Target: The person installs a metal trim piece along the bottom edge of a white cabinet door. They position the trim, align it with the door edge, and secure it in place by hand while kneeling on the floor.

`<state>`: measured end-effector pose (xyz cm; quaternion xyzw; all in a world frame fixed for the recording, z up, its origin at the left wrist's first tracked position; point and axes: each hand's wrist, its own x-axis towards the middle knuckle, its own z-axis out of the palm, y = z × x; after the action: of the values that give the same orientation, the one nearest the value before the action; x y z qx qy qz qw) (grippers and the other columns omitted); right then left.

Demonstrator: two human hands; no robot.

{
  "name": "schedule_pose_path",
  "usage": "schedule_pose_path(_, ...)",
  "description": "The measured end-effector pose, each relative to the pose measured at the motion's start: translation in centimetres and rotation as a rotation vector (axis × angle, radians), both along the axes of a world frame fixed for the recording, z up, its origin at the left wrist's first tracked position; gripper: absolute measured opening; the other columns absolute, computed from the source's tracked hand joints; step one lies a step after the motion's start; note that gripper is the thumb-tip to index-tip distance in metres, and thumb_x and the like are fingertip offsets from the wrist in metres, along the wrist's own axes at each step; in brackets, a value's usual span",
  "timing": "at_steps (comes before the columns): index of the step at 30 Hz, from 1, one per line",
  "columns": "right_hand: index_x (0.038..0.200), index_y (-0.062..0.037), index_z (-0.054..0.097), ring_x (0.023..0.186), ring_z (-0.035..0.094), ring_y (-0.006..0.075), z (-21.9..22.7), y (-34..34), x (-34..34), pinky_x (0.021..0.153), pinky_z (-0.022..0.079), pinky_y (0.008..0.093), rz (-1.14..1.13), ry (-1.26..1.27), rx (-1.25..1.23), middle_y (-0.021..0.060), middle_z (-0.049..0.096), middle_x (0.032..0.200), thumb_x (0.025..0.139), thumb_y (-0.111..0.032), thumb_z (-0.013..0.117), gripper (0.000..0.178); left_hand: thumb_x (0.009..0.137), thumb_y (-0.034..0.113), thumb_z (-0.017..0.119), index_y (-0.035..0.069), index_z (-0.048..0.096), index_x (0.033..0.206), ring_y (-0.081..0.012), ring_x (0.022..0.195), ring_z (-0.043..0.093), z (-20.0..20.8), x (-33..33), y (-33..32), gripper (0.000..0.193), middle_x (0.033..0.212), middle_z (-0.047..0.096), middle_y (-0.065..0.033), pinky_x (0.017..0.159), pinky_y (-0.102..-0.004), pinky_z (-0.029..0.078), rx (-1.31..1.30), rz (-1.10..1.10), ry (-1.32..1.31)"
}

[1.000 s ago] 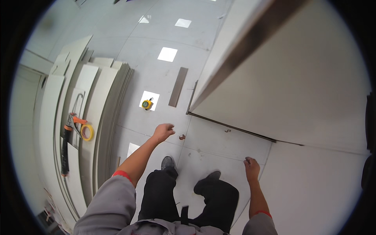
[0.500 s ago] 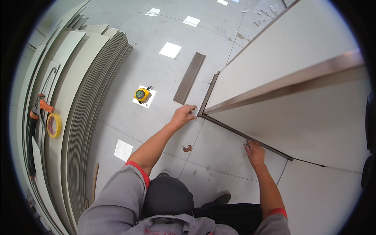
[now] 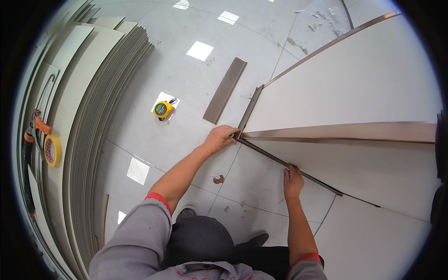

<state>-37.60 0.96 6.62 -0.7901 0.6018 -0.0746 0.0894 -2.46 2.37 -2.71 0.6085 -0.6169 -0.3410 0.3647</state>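
Note:
A dark brown skirting strip (image 3: 311, 178) runs along the foot of a pale wall panel, and a shorter skirting piece (image 3: 252, 105) meets it at the corner. My left hand (image 3: 220, 139) is closed at that corner, thumb and fingers pinching the strip's end. Farther right along the same strip, my right hand (image 3: 293, 185) has its fingers bent over the edge, gripping it; the fingertips are partly hidden. Beyond my left hand, a loose brown skirting piece (image 3: 225, 91) lies flat on the tiles. A yellow tape measure (image 3: 161, 109) sits to its left.
On the left stands a stack of pale panels (image 3: 100, 88), with a caulking gun (image 3: 36, 135) and a roll of yellow tape (image 3: 52, 150) on it. A tall pale wall panel (image 3: 345, 79) with a copper-coloured corner trim (image 3: 354, 131) rises at the right. Small debris (image 3: 322, 19) lies far off.
My left hand has moved onto the corner and pinched the strip's end. My right hand has come up to the long strip and taken hold. The view has shifted slightly.

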Motion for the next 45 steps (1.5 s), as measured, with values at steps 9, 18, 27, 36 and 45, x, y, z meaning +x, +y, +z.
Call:
schedule_pose_path(9, 0.129, -0.0096, 0.062, 0.111, 0.062, 0.0337, -2.0, 1.0, 0.5, 0.085, 0.055, 0.0431, 0.039, 0.064, -0.037, 0.0127, 0.061, 0.131, 0.092, -0.017, 0.066, 0.038, 0.074, 0.009, 0.08, 0.012, 0.067, 0.114, -0.0267, 0.094, 0.065, -1.4, 0.0, -0.1, 0.042, 0.097, 0.071, -0.0051, 0.082, -0.0372, 0.053, -0.1, 0.019, -0.041)
schedule_pose_path(18, 0.13, -0.0092, 0.061, 0.111, 0.061, 0.036, -2.9, 1.3, 0.3, 0.088, 0.055, 0.0441, 0.035, 0.054, -0.062, 0.0144, 0.059, 0.133, 0.093, -0.02, 0.066, 0.039, 0.075, 0.01, 0.079, 0.011, 0.068, 0.112, -0.0267, 0.093, 0.066, -0.5, -0.4, -0.2, 0.039, 0.097, 0.071, -0.0059, 0.082, -0.0372, 0.054, -0.116, 0.029, -0.026)
schedule_pose_path(27, 0.129, -0.0083, 0.062, 0.112, 0.061, 0.035, -2.8, 1.4, 0.4, 0.092, 0.053, 0.0431, 0.023, 0.033, -0.054, 0.0121, 0.062, 0.131, 0.093, -0.022, 0.066, 0.039, 0.076, 0.009, 0.079, 0.009, 0.069, 0.113, -0.0271, 0.094, 0.067, -1.2, -0.7, -0.1, 0.039, 0.098, 0.072, -0.0084, 0.082, -0.036, 0.054, -0.07, 0.068, 0.007)
schedule_pose_path(36, 0.129, -0.0058, 0.062, 0.117, 0.059, 0.0335, -4.9, 2.1, -0.4, 0.101, 0.047, 0.0447, 0.005, 0.045, -0.059, 0.0156, 0.063, 0.13, 0.094, -0.027, 0.065, 0.041, 0.079, 0.011, 0.076, 0.008, 0.071, 0.106, -0.0284, 0.092, 0.066, -0.7, -1.0, -0.3, 0.028, 0.095, 0.071, -0.0099, 0.081, -0.0377, 0.053, -0.068, 0.053, -0.035)
schedule_pose_path(45, 0.119, -0.0106, 0.064, 0.098, 0.067, 0.0348, 2.0, -3.9, -6.9, 0.082, 0.054, 0.0489, 0.29, 0.253, 0.403, 0.0138, 0.069, 0.114, 0.091, -0.028, 0.061, 0.033, 0.079, 0.002, 0.075, 0.001, 0.068, 0.111, -0.0259, 0.087, 0.069, -2.6, -1.2, 0.7, 0.033, 0.097, 0.071, -0.0135, 0.081, -0.0341, 0.054, 0.005, 0.149, 0.088)
